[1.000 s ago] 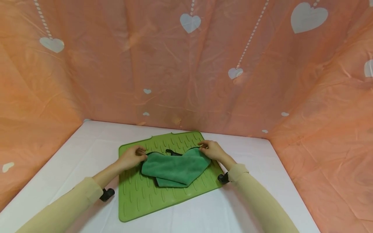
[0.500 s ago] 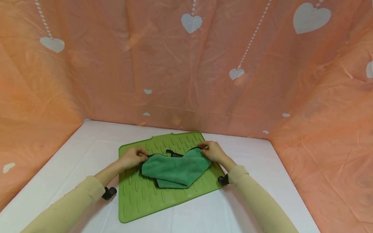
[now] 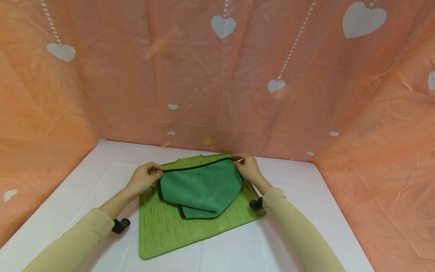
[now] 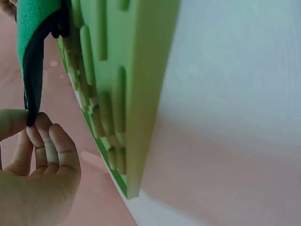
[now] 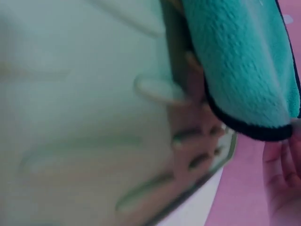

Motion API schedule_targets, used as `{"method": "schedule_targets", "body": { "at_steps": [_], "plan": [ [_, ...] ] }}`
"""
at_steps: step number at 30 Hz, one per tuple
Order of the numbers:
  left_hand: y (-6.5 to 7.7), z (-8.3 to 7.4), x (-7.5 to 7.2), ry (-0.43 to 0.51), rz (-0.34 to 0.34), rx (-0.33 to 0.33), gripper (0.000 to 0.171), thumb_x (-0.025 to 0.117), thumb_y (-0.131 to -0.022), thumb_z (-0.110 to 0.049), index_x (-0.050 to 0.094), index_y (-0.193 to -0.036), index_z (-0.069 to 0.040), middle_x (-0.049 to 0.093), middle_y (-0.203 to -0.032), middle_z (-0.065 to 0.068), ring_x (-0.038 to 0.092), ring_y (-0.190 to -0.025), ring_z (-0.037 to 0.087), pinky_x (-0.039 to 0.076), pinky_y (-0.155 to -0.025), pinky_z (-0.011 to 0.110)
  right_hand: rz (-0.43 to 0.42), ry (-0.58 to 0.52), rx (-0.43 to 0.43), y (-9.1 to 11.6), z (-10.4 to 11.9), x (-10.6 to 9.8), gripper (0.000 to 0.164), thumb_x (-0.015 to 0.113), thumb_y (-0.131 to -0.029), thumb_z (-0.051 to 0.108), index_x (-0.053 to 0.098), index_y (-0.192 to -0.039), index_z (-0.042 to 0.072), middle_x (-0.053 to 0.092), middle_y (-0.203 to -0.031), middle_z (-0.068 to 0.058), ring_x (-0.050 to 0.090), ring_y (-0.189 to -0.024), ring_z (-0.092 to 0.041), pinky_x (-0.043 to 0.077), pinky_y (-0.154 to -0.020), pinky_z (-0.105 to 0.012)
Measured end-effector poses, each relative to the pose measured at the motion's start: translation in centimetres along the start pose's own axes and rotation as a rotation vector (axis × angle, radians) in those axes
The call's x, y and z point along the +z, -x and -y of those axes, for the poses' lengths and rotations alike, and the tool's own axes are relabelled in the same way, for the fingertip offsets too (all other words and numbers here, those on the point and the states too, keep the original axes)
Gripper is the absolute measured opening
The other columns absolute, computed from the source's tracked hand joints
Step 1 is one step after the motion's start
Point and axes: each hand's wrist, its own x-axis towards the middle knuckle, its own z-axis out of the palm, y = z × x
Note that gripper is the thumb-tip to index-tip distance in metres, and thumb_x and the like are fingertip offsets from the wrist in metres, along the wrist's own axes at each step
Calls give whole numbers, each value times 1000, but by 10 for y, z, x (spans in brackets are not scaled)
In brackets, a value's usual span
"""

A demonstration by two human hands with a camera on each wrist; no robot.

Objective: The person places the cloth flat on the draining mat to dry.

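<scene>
A green cloth with a dark edging is held up at its far edge between both hands, its near part folded on a green ridged mat. My left hand pinches the left corner; in the left wrist view, thumb and fingers meet on the dark edge of the cloth. At the far right corner my right hand pinches the edging. The right wrist view shows the fluffy cloth with the hand at its corner. The black item seen earlier is hidden behind the cloth.
The mat lies on a white-covered table. Orange sheeting with heart shapes stands behind and at both sides. Black wrist pieces show under the sleeves.
The cloth's far edge has been pulled taut and raised away from the body. My left hand moved left and up, the right slightly up. The black item went out of sight.
</scene>
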Motion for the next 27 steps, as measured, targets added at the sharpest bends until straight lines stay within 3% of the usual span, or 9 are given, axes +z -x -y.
{"method": "schedule_targets", "body": {
  "at_steps": [5,10,19,27],
  "plan": [
    [-6,6,-3,-30,-46,15,21,64,-102,-9,68,-118,4,71,-105,18,67,-90,26,54,-71,32,-43,-49,9,-13,2,12,26,64,-101,3,74,-125,5,72,-121,-16,69,-98,-32,56,-76,-39],
    [-18,14,-8,-76,-62,7,20,63,-102,-9,69,-116,4,71,-105,19,69,-97,33,52,-73,32,-45,-65,36,-27,2,23,25,64,-100,2,74,-123,4,72,-119,-17,69,-101,-33,57,-83,-44],
    [-44,24,-16,-183,-29,12,20,61,-101,-9,69,-114,5,71,-104,21,67,-101,39,54,-83,47,-1,11,63,-51,-2,36,22,64,-101,3,75,-120,4,72,-117,-16,70,-101,-34,58,-86,-46],
    [-52,36,-16,-283,5,7,21,59,-100,-9,70,-112,4,71,-99,16,66,-93,31,51,-80,43,32,34,42,-57,-13,48,20,65,-99,-2,75,-117,0,75,-113,-18,70,-104,-35,58,-89,-45]
  ]
}}
